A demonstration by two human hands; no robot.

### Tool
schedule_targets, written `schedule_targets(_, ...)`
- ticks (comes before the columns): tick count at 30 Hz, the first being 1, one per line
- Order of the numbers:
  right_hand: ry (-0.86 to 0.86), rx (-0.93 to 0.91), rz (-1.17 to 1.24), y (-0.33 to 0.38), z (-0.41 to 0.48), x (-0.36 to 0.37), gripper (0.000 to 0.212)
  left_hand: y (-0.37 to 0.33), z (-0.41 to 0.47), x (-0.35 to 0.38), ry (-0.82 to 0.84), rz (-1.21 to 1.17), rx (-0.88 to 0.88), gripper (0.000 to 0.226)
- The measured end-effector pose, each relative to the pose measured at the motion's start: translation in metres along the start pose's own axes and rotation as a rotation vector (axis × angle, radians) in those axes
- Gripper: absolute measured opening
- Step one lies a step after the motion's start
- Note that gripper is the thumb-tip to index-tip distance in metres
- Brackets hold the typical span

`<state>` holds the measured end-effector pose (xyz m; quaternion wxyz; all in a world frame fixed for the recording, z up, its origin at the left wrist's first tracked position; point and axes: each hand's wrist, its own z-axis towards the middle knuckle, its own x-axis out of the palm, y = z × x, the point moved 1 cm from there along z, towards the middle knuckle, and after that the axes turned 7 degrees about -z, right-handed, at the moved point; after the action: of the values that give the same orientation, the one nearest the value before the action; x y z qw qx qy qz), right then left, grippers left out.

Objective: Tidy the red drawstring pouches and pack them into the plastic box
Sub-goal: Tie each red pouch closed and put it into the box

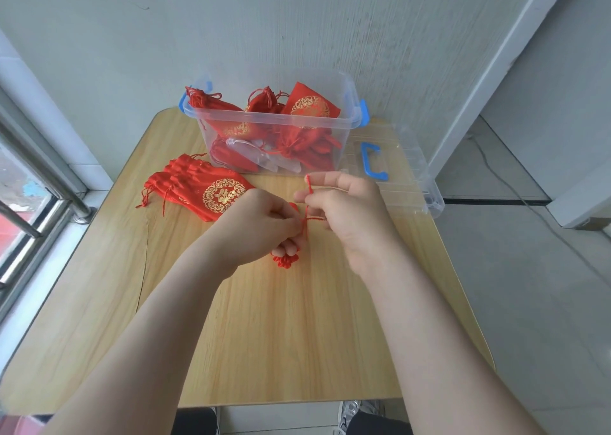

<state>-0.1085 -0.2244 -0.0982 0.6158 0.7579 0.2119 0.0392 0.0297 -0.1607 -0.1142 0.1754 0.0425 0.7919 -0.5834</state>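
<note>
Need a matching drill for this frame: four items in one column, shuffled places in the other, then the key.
Items
1. lid
2. pouch stack
3. bunched pouch
4. drawstring

Places
A. gripped in the left hand
B. flat on the table, right of the plastic box
C. pinched by the right hand
D. on the table, left of both hands

Pairs: 1-B, 2-D, 3-A, 4-C
</note>
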Motion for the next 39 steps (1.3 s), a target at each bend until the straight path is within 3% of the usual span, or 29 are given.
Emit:
schedule_targets(12,-0.009,-0.04,0.051,-0.007,0.007,-0.003,0.018,-0.004,-0.001,0.002,0.064,0.02,0.038,0.025)
schedule_targets(17,-0.252,-0.179,-0.413,-0.012,0.011,-0.005,0.017,0.001,0.001,-0.002,0.011,-0.077,0.012,0.026)
schedule_targets(24,0.021,-0.446,-0.641,-0.005,-0.001,0.0,0.028,0.003,0.001,-0.01,-0.033,-0.299,-0.113,0.03)
schedule_targets(34,0.026,-0.636,-0.788,-0.009,0.007,0.002,0.022,0.0,0.0,-0.014,0.023,-0.392,-0.199,0.018)
schedule_targets(39,0.051,-0.699,-0.946,-0.009,0.009,0.003,0.009,-0.003,-0.002,-0.017,-0.018,-0.584,-0.266,0.023)
